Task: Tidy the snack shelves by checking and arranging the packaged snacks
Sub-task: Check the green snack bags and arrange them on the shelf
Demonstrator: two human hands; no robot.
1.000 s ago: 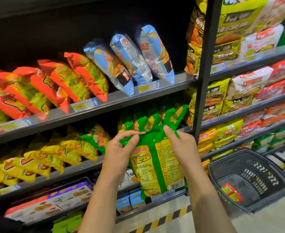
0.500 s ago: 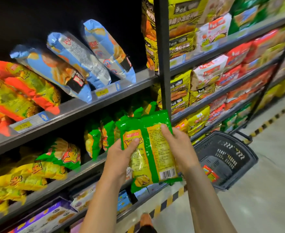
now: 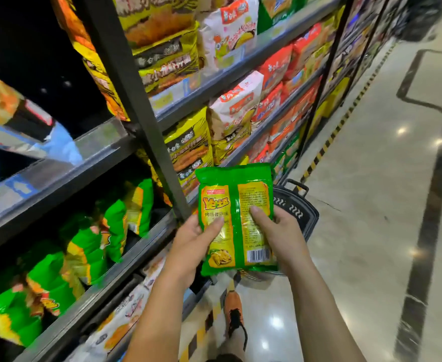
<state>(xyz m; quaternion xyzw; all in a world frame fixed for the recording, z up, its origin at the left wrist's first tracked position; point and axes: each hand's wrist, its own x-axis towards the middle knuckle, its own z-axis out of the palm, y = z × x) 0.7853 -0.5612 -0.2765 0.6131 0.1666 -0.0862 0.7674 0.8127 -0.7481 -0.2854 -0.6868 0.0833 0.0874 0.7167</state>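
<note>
A green and yellow snack bag (image 3: 237,205) is held upright in front of me, its back with the barcode facing me. My left hand (image 3: 192,244) grips its left edge, thumb across the label. My right hand (image 3: 280,233) grips its right edge, thumb on the yellow panel. The bag is off the shelf, in the aisle above a black basket (image 3: 297,209). More green bags (image 3: 113,226) of the same kind stand on the middle shelf (image 3: 126,262) at the left.
A dark upright post (image 3: 136,100) divides the shelving. Yellow, white and red packets (image 3: 230,113) fill the shelves to its right. Blue bags (image 3: 19,126) lie on the upper left shelf. Boxes sit on the bottom shelf. My orange shoe (image 3: 234,312) stands on the glossy floor beside hazard-striped tape.
The view has swung right and down toward the aisle. Both hands have carried the green bag away from the shelf and now hold it over the basket.
</note>
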